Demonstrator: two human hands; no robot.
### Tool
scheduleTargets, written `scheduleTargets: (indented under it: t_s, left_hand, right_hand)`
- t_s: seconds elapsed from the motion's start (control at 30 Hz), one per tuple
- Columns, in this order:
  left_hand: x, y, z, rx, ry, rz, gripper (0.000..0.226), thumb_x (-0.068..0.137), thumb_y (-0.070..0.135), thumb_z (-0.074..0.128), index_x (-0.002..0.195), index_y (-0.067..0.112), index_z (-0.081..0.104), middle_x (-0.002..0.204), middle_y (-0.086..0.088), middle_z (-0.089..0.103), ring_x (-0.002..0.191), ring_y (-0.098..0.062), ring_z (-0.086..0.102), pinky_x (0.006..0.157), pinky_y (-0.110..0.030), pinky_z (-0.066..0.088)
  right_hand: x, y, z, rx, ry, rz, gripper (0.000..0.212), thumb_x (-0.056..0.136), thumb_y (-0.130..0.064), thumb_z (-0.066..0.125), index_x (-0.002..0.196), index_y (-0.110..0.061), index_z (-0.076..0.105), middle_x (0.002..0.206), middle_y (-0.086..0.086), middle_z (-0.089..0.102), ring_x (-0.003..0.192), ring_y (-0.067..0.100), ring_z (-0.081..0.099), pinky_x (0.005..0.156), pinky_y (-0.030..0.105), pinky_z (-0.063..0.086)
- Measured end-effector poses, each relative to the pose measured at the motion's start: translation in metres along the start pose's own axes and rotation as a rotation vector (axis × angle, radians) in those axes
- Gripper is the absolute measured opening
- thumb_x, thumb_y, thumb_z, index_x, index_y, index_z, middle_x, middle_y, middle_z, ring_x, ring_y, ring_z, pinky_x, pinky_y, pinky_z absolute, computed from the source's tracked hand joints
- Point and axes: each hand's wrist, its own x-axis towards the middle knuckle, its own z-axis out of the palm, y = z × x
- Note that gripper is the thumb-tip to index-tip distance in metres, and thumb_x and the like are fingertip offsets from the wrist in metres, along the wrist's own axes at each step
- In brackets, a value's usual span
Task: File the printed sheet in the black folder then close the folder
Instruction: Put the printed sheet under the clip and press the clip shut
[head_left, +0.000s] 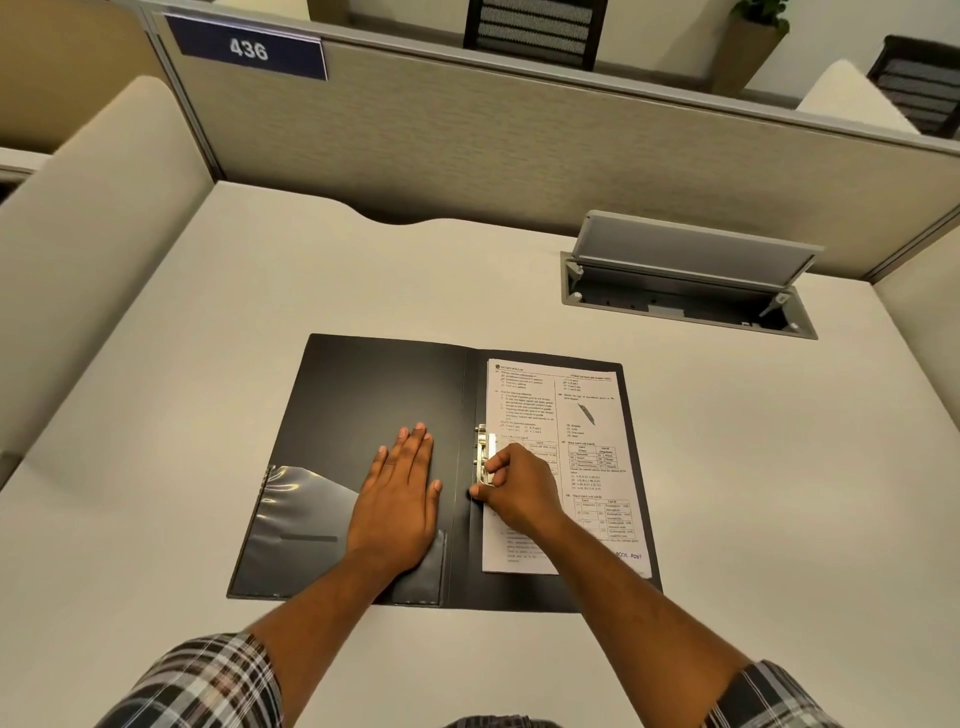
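Bare counter (182, 415) is left open to the outside of the left hand (397, 499) and on the near side of both wrists. Beyond the right hand (514, 486), a raised hatch lid (696, 249) is stood over a recessed socket box. Farther off, passage is closed by the partition wall (467, 135).

Left hand (397, 499) flat, fingers spread; right hand (511, 486) curled, pinching.
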Motion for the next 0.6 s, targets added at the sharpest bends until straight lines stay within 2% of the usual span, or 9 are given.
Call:
scheduleTargets:
  t_s: [0.1,0.37,0.47,0.6]
  left_hand:
    - [-0.001,0.0,0.0,-0.013,0.004,0.001,0.07,0.098,0.055,0.004,0.158,0.02,0.003,0.166,0.002,-0.001,0.153,-0.018,-0.002,0.124,-0.038,0.001]
    - [0.0,-0.001,0.0,-0.007,-0.024,-0.009,0.07,0.098,0.057,0.005,0.158,0.021,0.003,0.166,0.002,0.0,0.153,-0.018,-0.003,0.123,-0.037,-0.001]
    - [0.002,0.001,-0.001,-0.038,-0.028,-0.027,0.07,0.098,0.057,0.01,0.158,0.022,0.005,0.167,0.002,0.003,0.153,-0.018,0.0,0.122,-0.035,-0.003]
    - [0.001,0.004,-0.008,-0.089,-0.013,-0.033,0.068,0.099,0.055,0.018,0.158,0.021,0.008,0.167,0.001,0.007,0.154,-0.02,0.005,0.122,-0.034,0.0]
  right_hand:
    - [0.0,0.006,-0.004,0.039,-0.031,-0.019,0.034,0.079,-0.032,0.087,0.098,-0.019,0.062,0.081,-0.002,0.067,0.075,0.014,0.064,0.075,0.025,0.052]
    - [-0.003,0.009,-0.013,0.151,-0.04,-0.05,0.029,0.081,-0.03,0.086,0.095,-0.022,0.063,0.082,0.001,0.07,0.071,0.011,0.065,0.07,0.021,0.051]
    - [-0.006,0.014,-0.029,0.18,0.045,-0.05,0.024,0.084,-0.035,0.082,0.096,-0.028,0.062,0.087,-0.004,0.072,0.077,0.013,0.07,0.071,0.021,0.051]
    - [-0.007,0.035,-0.06,0.123,0.207,-0.029,0.021,0.088,-0.039,0.077,0.099,-0.027,0.064,0.093,-0.011,0.068,0.081,0.013,0.067,0.071,0.019,0.05]
